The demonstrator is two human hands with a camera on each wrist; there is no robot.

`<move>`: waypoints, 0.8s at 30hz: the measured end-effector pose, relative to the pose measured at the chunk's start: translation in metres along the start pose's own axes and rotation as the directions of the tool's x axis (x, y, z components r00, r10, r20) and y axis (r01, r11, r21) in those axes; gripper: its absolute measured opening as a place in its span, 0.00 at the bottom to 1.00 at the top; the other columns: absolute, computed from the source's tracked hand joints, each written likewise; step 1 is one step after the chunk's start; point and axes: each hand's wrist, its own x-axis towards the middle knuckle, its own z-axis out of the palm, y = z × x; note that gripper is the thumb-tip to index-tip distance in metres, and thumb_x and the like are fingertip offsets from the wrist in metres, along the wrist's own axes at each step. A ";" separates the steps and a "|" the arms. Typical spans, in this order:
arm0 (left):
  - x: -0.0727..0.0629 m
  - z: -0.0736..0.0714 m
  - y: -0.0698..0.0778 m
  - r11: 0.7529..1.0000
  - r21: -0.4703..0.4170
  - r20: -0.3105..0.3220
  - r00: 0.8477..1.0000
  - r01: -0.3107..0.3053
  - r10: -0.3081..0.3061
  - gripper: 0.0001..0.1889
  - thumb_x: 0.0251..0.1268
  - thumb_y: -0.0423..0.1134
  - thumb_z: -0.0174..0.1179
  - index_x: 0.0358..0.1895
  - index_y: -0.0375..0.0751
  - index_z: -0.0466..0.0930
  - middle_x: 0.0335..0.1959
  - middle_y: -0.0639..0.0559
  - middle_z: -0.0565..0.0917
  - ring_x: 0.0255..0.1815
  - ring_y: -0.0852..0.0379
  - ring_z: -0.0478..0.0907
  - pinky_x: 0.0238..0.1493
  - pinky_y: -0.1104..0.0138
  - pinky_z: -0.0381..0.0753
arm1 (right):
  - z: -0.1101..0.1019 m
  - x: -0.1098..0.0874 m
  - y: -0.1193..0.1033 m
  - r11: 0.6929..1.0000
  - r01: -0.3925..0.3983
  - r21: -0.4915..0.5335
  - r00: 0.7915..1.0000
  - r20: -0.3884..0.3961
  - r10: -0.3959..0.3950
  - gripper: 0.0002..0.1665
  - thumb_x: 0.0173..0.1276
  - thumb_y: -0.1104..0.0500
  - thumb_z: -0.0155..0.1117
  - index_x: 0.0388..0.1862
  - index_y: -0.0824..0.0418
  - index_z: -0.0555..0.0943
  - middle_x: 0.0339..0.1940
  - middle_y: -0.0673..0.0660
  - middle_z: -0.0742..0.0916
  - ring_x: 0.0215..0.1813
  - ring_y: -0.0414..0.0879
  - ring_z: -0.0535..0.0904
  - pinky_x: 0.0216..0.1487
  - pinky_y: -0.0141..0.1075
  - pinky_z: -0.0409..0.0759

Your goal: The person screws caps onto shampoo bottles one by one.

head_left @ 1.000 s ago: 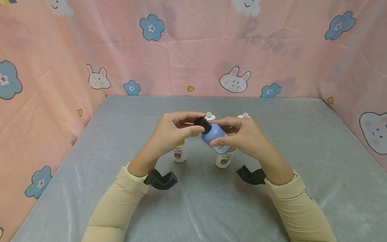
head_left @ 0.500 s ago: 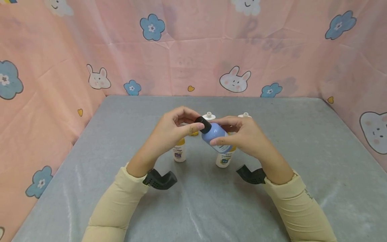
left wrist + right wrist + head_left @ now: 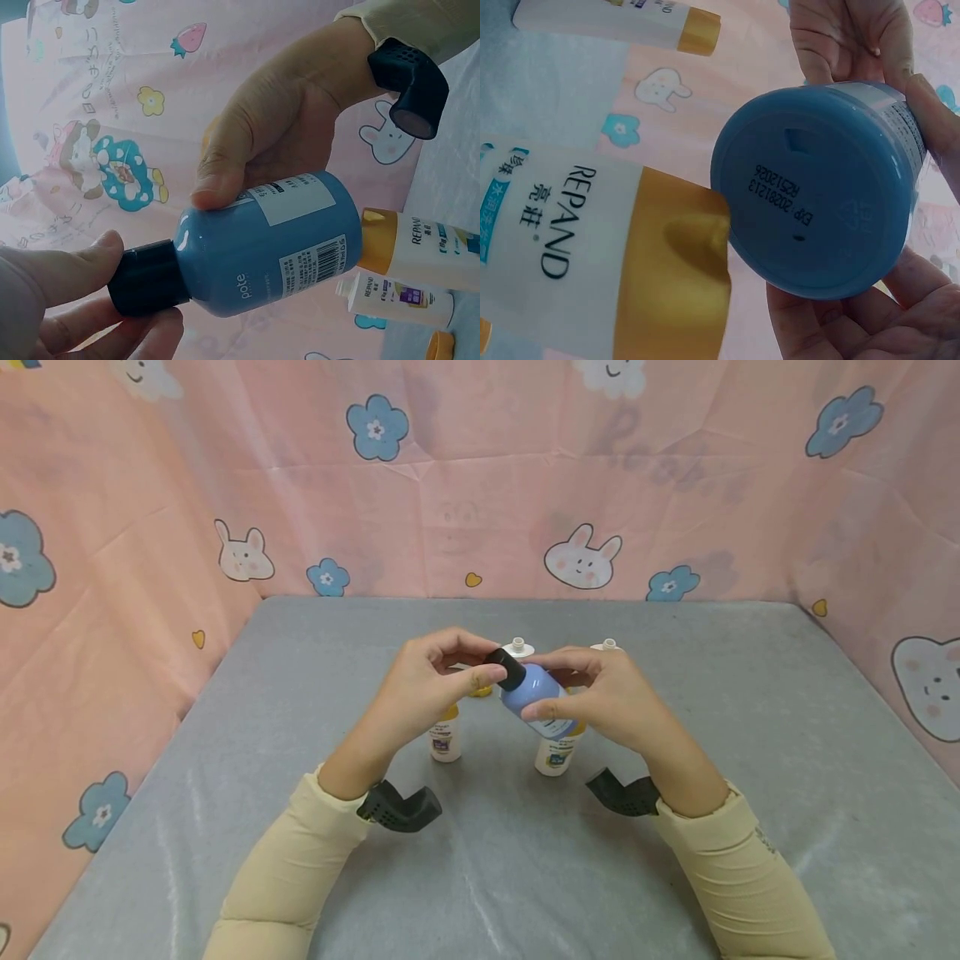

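My right hand (image 3: 618,702) grips a blue bottle (image 3: 528,691) round its body, holding it tilted above the table. Its black cap (image 3: 507,669) points up and to the left, pinched between the thumb and fingers of my left hand (image 3: 420,693). The cap sits on the bottle's neck in the left wrist view, where labels and a barcode show on the blue side (image 3: 262,240). Seen from the right wrist, the round base (image 3: 814,195) faces the camera with a printed date. Just beneath the held bottle stands a white bottle with a yellow cap (image 3: 555,756), partly covered by it.
Another yellow-capped white bottle (image 3: 446,742) stands below my left hand. Behind the hands, two white bottles show bare necks, one in the middle (image 3: 518,647) and one at right (image 3: 608,645). A loose yellow cap (image 3: 440,346) lies low in the left wrist view.
The fingers of my left hand have shifted slightly on the black cap, and more of the yellow cap behind shows. My right hand and the blue bottle have hardly moved.
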 end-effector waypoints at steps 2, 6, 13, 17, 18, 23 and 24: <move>0.000 0.000 0.000 1.000 -0.004 0.000 1.000 -0.006 0.006 0.11 0.64 0.38 0.68 0.48 0.40 0.85 0.47 0.48 0.86 0.43 0.54 0.86 0.52 0.52 0.85 | 0.000 0.000 0.000 1.000 0.007 -0.001 1.000 -0.001 -0.007 0.31 0.53 0.52 0.81 0.57 0.54 0.85 0.53 0.55 0.88 0.55 0.50 0.84 0.52 0.40 0.82; 0.000 0.001 0.000 1.000 -0.008 -0.004 1.000 -0.018 0.018 0.12 0.64 0.37 0.68 0.48 0.39 0.85 0.48 0.47 0.86 0.42 0.54 0.86 0.52 0.52 0.85 | -0.001 0.000 0.000 1.000 0.027 -0.005 1.000 -0.003 -0.027 0.31 0.53 0.52 0.82 0.57 0.54 0.85 0.52 0.54 0.88 0.54 0.48 0.83 0.53 0.41 0.82; -0.001 0.005 -0.002 0.996 -0.025 -0.028 0.996 -0.089 0.088 0.12 0.64 0.33 0.67 0.49 0.35 0.84 0.47 0.43 0.86 0.37 0.55 0.88 0.47 0.59 0.88 | -0.002 -0.002 -0.002 0.999 0.031 0.010 0.999 -0.008 -0.031 0.29 0.53 0.53 0.81 0.56 0.54 0.86 0.52 0.54 0.88 0.52 0.47 0.82 0.51 0.39 0.83; -0.002 0.005 -0.003 0.990 -0.038 -0.029 0.991 -0.135 0.133 0.11 0.63 0.31 0.67 0.48 0.32 0.84 0.45 0.41 0.87 0.34 0.56 0.87 0.43 0.64 0.88 | -0.004 -0.003 -0.003 0.999 0.030 0.017 1.000 0.006 -0.030 0.29 0.52 0.54 0.82 0.56 0.54 0.86 0.52 0.54 0.88 0.51 0.48 0.82 0.50 0.38 0.83; -0.003 0.005 -0.003 0.989 -0.040 -0.026 0.989 -0.145 0.144 0.11 0.62 0.30 0.67 0.47 0.32 0.84 0.45 0.40 0.87 0.34 0.56 0.87 0.43 0.65 0.88 | -0.004 -0.004 -0.003 0.999 0.028 0.018 1.000 0.010 -0.028 0.30 0.52 0.54 0.82 0.56 0.53 0.86 0.52 0.54 0.88 0.51 0.48 0.82 0.49 0.38 0.83; -0.003 0.004 -0.005 0.971 -0.002 -0.005 0.971 -0.238 0.238 0.11 0.61 0.28 0.67 0.46 0.30 0.84 0.44 0.39 0.87 0.40 0.54 0.87 0.46 0.64 0.88 | -0.005 -0.005 -0.003 1.000 0.015 0.020 1.000 0.024 -0.016 0.31 0.52 0.54 0.82 0.57 0.53 0.85 0.52 0.55 0.88 0.50 0.50 0.82 0.47 0.39 0.83; -0.003 0.004 -0.005 0.964 0.013 -0.001 0.964 -0.265 0.265 0.11 0.61 0.27 0.67 0.46 0.29 0.83 0.44 0.39 0.86 0.41 0.53 0.87 0.47 0.64 0.88 | -0.005 -0.005 -0.003 1.000 0.017 0.021 1.000 0.025 -0.017 0.31 0.52 0.54 0.82 0.56 0.53 0.85 0.52 0.55 0.88 0.50 0.50 0.82 0.47 0.39 0.83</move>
